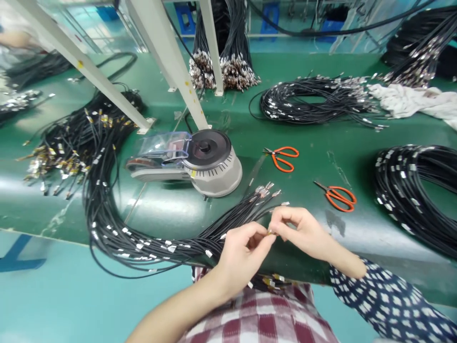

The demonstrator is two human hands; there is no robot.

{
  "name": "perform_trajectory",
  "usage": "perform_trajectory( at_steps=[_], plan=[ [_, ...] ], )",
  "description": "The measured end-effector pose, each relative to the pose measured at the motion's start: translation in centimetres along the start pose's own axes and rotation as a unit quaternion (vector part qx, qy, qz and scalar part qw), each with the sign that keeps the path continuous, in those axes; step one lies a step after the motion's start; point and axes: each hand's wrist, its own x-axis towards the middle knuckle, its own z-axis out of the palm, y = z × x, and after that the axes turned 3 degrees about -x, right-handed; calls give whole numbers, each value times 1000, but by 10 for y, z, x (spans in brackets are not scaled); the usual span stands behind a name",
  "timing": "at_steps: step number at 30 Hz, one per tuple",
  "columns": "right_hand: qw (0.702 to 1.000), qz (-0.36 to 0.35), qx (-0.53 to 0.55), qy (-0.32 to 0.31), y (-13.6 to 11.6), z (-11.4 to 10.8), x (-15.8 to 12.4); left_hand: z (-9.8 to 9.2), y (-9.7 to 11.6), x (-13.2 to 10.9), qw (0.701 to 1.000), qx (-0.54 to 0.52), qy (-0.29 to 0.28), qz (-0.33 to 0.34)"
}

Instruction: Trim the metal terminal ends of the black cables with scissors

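My left hand (pixel 241 257) and my right hand (pixel 303 231) meet fingertip to fingertip near the table's front edge. Both are closed in a pinch on a small yellowish piece (pixel 270 233), too small and covered to name. Right behind them lies a bundle of thin black cables (pixel 214 228) with white tags and metal connector ends (pixel 264 190), curving off to the left. Below my hands, more cable ends with yellow tips (pixel 273 282) show at the table edge, against a checked apron (pixel 250 314).
A round tape dispenser (pixel 217 178) stands behind the bundle. Two pairs of orange-handled scissors (pixel 282 159) lie to its right on the green table (pixel 310 178). Coiled black cables (pixel 403 190) sit at the right, another coil (pixel 285 102) farther back. White posts (pixel 171 57) rise behind the dispenser.
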Motion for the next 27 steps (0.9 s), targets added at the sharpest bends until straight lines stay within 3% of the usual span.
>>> perform_trajectory(
  at_steps=[5,8,10,12,17,19,22,25,27],
  plan=[
    [987,-24,-139,-77,0,-18,2,10,-9,0,984,-129,-78,-92],
    [990,-19,-132,-45,-5,-20,19,19,-25,-1,985,-90,-101,-108],
    [998,-7,-48,-41,-14,-9,37,24,-35,-2,991,-18,-126,-51],
    [994,12,76,-77,-29,11,59,25,-41,-4,986,40,-159,12],
    [943,103,307,-73,-64,67,115,16,-42,-11,980,47,-188,46],
    [920,139,362,-62,-70,80,130,7,-40,-16,984,15,-170,46],
    [905,139,400,-45,-72,89,140,-10,-38,-26,993,-23,-111,14],
    [905,124,403,-53,-73,87,129,-30,-34,-35,998,-57,-10,-39],
    [919,104,364,-105,-73,81,113,-45,-30,-38,990,-96,82,-58]
  ],
)
